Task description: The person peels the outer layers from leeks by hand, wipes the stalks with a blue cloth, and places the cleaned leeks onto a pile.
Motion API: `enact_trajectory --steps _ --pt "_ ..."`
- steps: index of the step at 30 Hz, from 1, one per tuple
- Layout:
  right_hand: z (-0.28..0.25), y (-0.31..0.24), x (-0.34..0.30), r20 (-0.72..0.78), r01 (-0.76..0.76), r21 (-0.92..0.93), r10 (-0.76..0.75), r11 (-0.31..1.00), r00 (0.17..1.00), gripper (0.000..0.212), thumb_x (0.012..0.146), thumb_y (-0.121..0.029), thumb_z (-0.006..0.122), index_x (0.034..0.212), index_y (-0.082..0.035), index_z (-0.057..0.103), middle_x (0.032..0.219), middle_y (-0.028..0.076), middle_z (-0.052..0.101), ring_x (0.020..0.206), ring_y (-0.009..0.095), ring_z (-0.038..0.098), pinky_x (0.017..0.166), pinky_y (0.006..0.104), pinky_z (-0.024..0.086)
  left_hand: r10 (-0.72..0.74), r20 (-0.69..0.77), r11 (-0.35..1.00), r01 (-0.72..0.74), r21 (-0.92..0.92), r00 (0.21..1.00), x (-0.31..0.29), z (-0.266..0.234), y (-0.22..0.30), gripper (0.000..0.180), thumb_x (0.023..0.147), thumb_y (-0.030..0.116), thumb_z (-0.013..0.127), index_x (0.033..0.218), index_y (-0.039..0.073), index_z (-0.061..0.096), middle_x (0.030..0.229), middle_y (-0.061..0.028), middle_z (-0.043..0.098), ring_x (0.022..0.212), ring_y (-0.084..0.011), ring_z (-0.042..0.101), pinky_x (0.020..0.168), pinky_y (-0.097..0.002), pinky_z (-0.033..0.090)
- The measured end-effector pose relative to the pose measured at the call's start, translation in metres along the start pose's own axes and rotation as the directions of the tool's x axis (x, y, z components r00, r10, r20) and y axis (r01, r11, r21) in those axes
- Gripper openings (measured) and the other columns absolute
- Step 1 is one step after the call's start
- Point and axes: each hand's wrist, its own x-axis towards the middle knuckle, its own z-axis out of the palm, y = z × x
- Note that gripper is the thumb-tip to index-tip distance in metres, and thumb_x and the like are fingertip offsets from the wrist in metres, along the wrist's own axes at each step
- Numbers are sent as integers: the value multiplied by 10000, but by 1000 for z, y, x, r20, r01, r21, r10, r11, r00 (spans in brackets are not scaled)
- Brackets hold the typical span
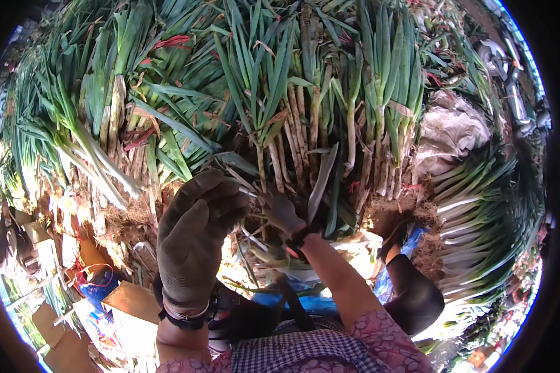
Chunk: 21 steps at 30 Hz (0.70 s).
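Note:
My left hand [196,233], in a dark grey-brown work glove, is raised in front of the stalks. Its fingers bend loosely with the thumb apart, and no object shows in it. To its right, my gloved right hand [282,214] reaches in low among the plants. Its fingers close at the base of a tall green onion [261,166], partly hiding the lower stalk. A thin pale stem lies between the two hands. A long loose leaf [322,183] slants beside my right hand.
Bundled green onions [379,81] stand densely across the far side. Cleaned white-stemmed green onions [473,217] lie stacked at right, below a crumpled pale sack [451,130]. Cardboard pieces [130,301] and a blue bag [99,286] lie at lower left. Peeled scraps litter the ground before me.

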Motion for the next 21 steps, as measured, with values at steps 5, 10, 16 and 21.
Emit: enact_trajectory --steps 5,10,16,21 --pt "60 25 6 -179 -346 -172 317 922 932 331 823 -158 547 1141 -116 627 1080 180 628 1015 377 584 896 452 465 -24 -26 1000 24 4 999 3 5 -1 388 914 103 467 1257 -77 476 1139 -194 606 1044 -309 613 921 -410 492" --pt "10 -25 -2 192 -418 784 460 459 867 387 872 -27 557 1258 -9 534 1109 62 624 1012 127 570 864 246 461 28 -77 999 -27 18 997 -3 -8 11 371 921 81 448 1254 -81 474 1134 -186 601 1034 -302 612 907 -409 495" --pt "-84 -31 -40 3 -319 823 558 471 830 369 861 -113 573 1221 -33 585 1016 79 655 918 146 600 818 262 465 5 22 990 -8 138 1000 13 16 -11 367 939 142 451 1249 -51 487 1109 -155 607 1026 -249 604 900 -392 494" --pt "-170 -113 -87 -90 -320 502 416 804 905 337 885 -155 575 1194 -23 590 822 139 657 730 162 643 647 289 492 183 26 786 -162 597 983 44 3 -55 346 943 183 520 1236 -1 527 1086 -76 613 1010 -204 591 852 -361 506"
